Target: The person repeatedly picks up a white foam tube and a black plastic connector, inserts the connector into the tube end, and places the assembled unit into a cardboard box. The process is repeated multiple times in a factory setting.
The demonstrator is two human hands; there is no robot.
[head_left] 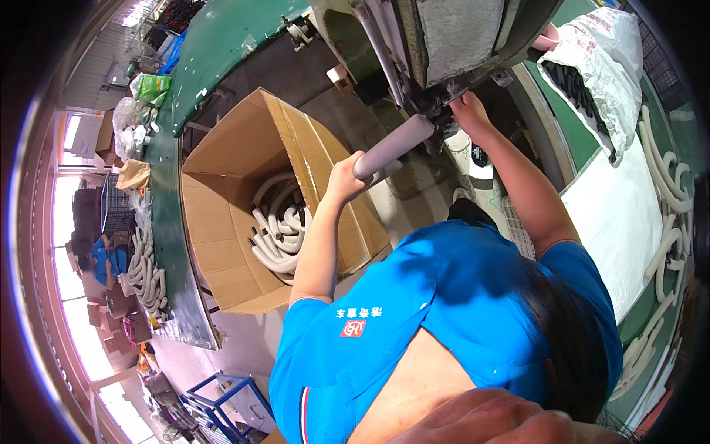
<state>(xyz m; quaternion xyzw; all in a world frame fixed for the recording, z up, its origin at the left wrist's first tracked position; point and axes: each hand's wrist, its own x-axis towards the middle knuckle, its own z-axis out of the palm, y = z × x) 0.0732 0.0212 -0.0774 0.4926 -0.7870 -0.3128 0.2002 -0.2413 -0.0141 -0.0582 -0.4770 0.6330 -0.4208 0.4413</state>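
A thick pale grey foam-covered tube (396,146) slants up to the right toward the machine (458,44). Around its lower left end my left hand (346,177) is closed. The tube's upper end meets dark metal parts (436,111) under the machine. Beside that end, my right hand (471,115) reaches in with curled fingers; what they grip is partly hidden. An open cardboard box (222,207) stands left of my left arm. Inside it lie several bent pale grey tubes (281,229), some with dark ends.
On the right, a green table (584,133) carries a white sheet (621,229), a white sack (599,59) with black pieces, and more bent tubes (662,185). Another green table (214,44) runs along the left, with tubes (144,274) on it. A blue metal frame (222,403) stands lower left.
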